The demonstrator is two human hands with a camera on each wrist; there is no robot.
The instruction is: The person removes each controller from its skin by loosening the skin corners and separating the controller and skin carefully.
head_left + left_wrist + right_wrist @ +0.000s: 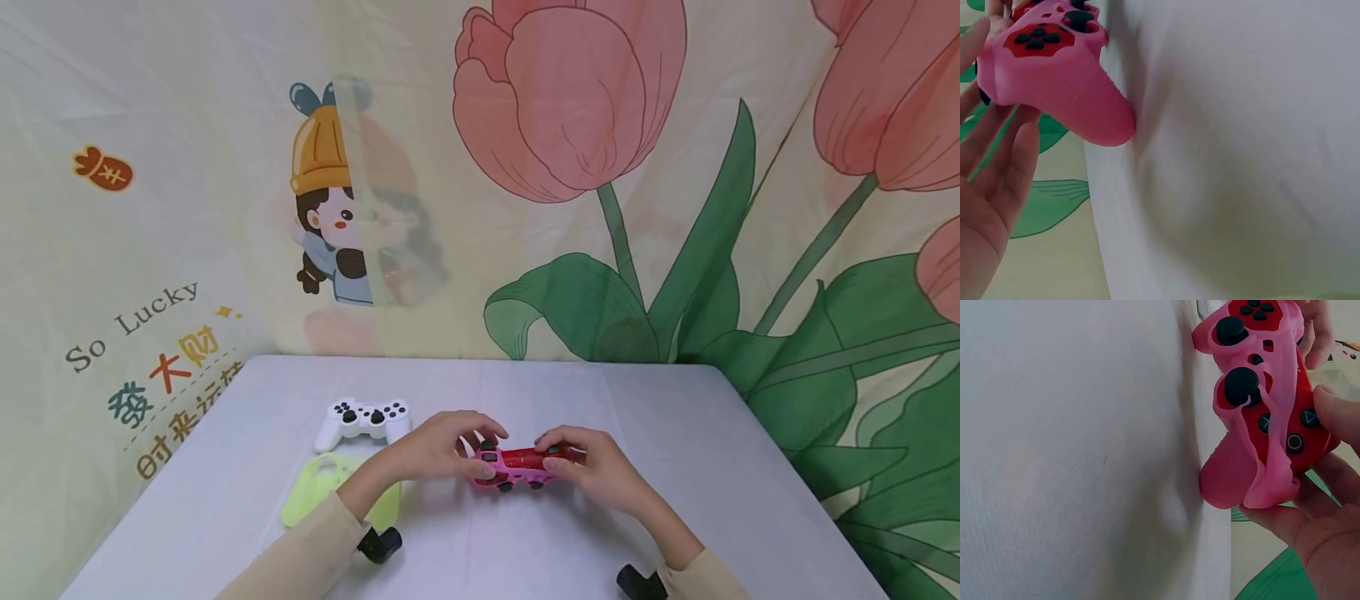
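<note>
Both hands hold a red game controller [525, 458] above the white table, its thumbsticks toward the wearer. A pink silicone cover [1079, 94] wraps the left grip and the d-pad side closely. On the button side the cover is askew, and a bunched strip of it crosses the red face [1280, 419] beside the right thumbstick. My left hand [438, 446] grips the left end, thumb on the near side. At the right end my right hand [603, 471] pinches the controller, thumb on the front face near the triangle button and fingers behind.
A white game controller [365, 421] lies at the left of the table [675, 417]. In front of it lies a light green silicone cover [303, 492], partly hidden by the left forearm. A fabric backdrop with printed tulips [577, 100] hangs behind the table's back edge.
</note>
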